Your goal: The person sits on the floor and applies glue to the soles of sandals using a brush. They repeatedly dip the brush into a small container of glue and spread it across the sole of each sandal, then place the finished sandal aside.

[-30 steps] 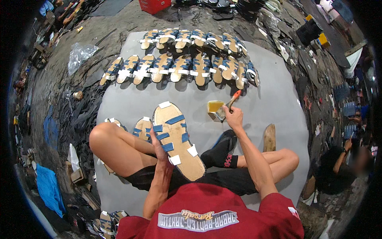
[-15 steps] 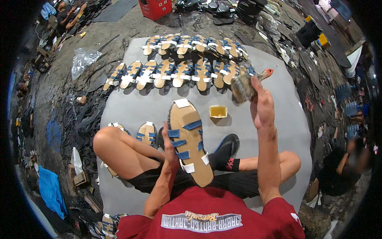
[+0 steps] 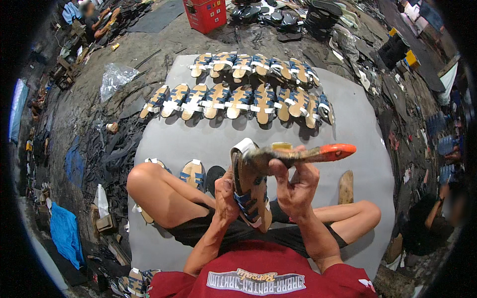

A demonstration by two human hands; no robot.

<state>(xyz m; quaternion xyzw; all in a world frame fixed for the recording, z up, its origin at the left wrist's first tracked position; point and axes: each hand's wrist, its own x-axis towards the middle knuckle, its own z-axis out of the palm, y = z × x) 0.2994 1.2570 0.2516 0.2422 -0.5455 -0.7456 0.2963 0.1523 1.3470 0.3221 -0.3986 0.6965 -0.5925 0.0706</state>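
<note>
Brush (image 3: 303,153) lowered onto sandal (image 3: 248,188) | left hand (image 3: 226,196) grips sandal | right hand (image 3: 295,186) grips brush

Roughly eight sandals (image 3: 253,63) in the back row on the grey mat (image 3: 357,129), about nine more in the front row (image 3: 238,99). Two loose ones by the knee (image 3: 193,174), plus one sandal (image 3: 248,193) up in the hands. One orange-handled brush (image 3: 318,153). One red crate (image 3: 205,14). One wooden block (image 3: 346,186). One clear plastic bag (image 3: 115,78).
</note>
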